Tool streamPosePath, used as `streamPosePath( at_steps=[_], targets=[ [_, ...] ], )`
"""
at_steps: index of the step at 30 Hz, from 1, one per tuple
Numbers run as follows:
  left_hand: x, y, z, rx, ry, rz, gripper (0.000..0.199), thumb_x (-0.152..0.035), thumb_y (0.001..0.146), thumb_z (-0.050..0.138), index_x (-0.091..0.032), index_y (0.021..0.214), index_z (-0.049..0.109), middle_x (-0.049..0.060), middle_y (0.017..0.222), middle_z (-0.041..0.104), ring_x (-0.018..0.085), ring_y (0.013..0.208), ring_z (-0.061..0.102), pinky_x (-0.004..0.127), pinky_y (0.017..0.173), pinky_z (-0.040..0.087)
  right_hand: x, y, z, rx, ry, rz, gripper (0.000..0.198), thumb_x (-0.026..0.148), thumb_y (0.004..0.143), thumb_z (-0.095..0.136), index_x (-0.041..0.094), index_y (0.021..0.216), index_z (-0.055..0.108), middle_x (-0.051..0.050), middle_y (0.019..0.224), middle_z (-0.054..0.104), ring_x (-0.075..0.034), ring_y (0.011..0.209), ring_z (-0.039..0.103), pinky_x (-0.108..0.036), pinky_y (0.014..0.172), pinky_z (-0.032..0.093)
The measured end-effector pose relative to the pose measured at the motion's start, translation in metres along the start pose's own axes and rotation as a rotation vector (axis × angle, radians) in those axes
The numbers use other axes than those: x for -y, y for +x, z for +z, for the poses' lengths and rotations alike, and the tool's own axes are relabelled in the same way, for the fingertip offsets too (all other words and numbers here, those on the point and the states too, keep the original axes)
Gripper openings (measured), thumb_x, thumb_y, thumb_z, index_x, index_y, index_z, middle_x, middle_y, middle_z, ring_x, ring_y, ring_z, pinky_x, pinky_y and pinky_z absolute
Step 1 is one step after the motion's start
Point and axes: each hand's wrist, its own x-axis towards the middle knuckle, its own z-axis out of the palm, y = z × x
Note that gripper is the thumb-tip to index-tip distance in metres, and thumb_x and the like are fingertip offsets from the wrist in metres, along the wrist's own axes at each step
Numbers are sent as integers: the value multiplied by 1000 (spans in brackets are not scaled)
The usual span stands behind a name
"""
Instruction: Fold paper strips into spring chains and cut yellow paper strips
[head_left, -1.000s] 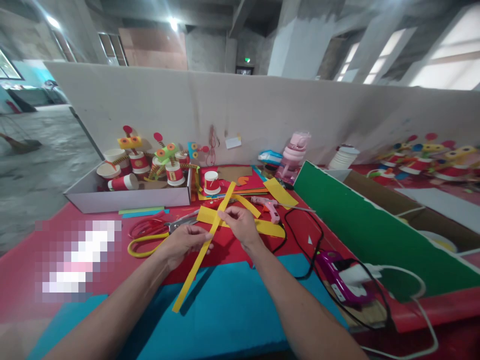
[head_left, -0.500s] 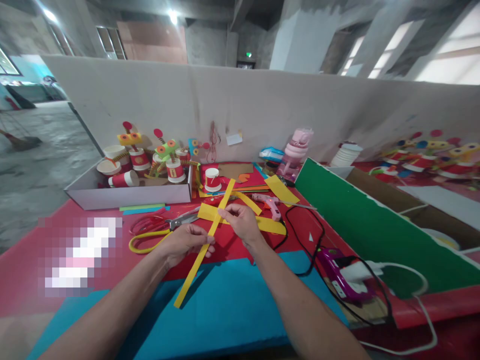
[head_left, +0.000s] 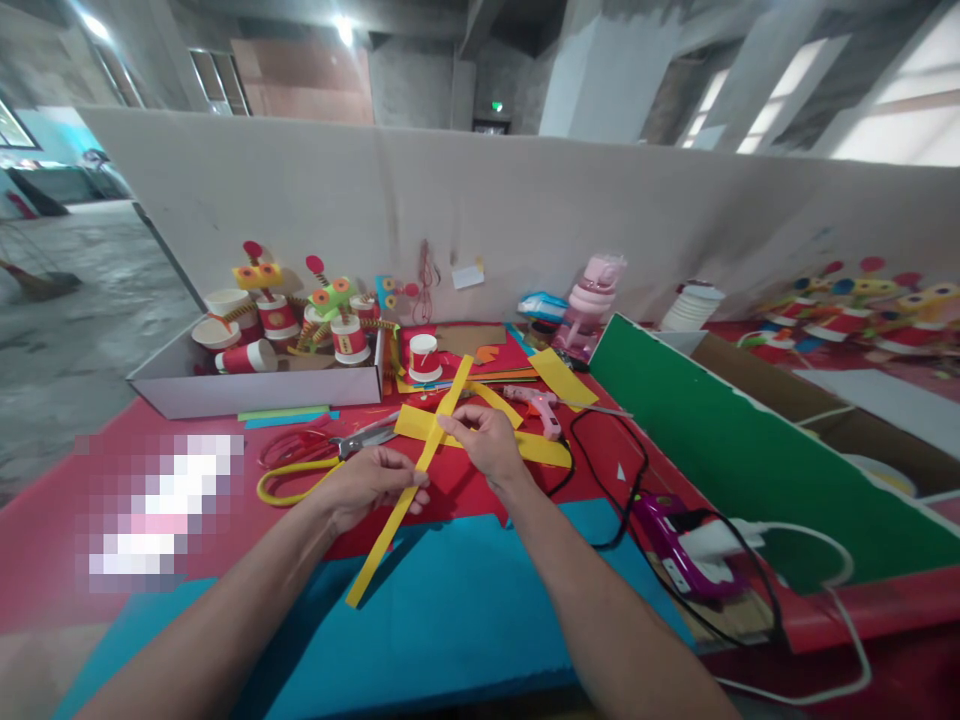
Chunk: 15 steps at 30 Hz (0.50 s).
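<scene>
A long yellow paper strip (head_left: 388,535) slants over the table, pinched by both hands. My left hand (head_left: 375,482) is closed on it around the middle, while my right hand (head_left: 486,438) grips it higher up, between thumb and fingers. Behind the strip lie a wider yellow paper piece (head_left: 547,449) and a curved yellow piece (head_left: 498,402), partly covered by my right hand. Scissors with yellow handles (head_left: 296,485) rest left of my left hand. A pink glue gun (head_left: 541,405) lies beyond my right hand.
A white box (head_left: 255,388) with paper-cup figures stands at back left. At right are a green-sided box (head_left: 697,455) and a purple power strip (head_left: 686,550) with cables. A pink bottle (head_left: 592,300) stands near the partition (head_left: 480,200). Blue sheet (head_left: 450,620) covers the front.
Both hands keep their hold on the yellow strip. Its lower end has risen very slightly; otherwise little differs.
</scene>
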Motion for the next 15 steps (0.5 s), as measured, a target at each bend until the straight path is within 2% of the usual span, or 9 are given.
streamPosePath(
  at_steps=[4,11,15],
  targets=[
    [2,0,-2,20,9,10,22,-30,66,78,-9,67,70,10,68,72,15,60,66,23,58,49,-2,2,-2,-19,3,5,33,50,71,67,20,58,61,1,58,57,-13,56,48,-27,54,36],
    [3,-1,-1,23,21,-33,27,-33,63,81,-9,69,71,10,70,72,15,60,66,23,58,49,-5,14,-20,-160,101,90,38,55,66,67,19,56,60,1,54,53,-12,53,43,-27,52,32],
    [3,-1,-1,35,24,-34,27,-33,62,81,-9,69,71,10,70,72,14,59,66,23,57,48,-3,17,-29,-200,95,63,41,56,66,66,19,53,56,2,51,48,-12,52,40,-27,52,31]
  ],
)
